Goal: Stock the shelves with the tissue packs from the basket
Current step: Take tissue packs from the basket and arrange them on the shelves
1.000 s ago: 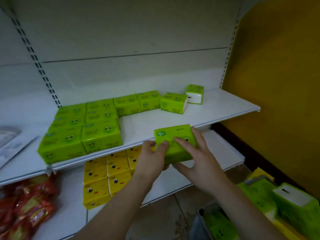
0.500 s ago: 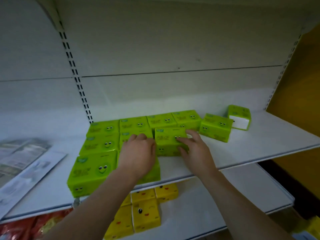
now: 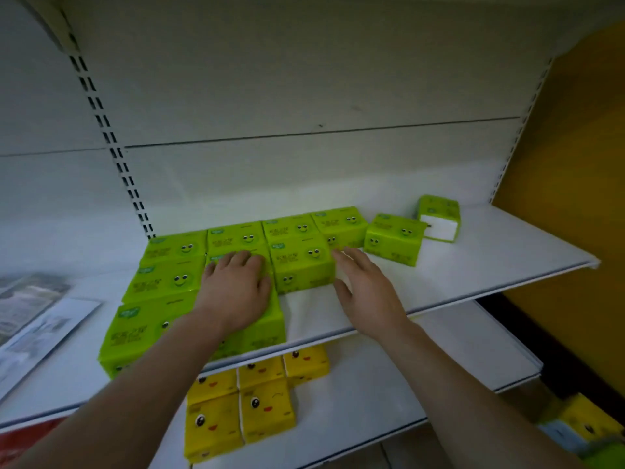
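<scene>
White metal shelving (image 3: 473, 265) backs onto a pale slotted panel, with an orange wall (image 3: 575, 198) off to the right. The left hand (image 3: 236, 286) lies flat, fingers straight, on the green tissue packs (image 3: 169, 279), hiding the pack beneath it. The right hand (image 3: 365, 289) hovers relaxed and empty just right of the newest green pack (image 3: 301, 265), whose long axis runs left-right, face upward. Yellow packs (image 3: 257, 407) sit below the wrists. The basket's corner (image 3: 581, 431) is blurred, cut off.
</scene>
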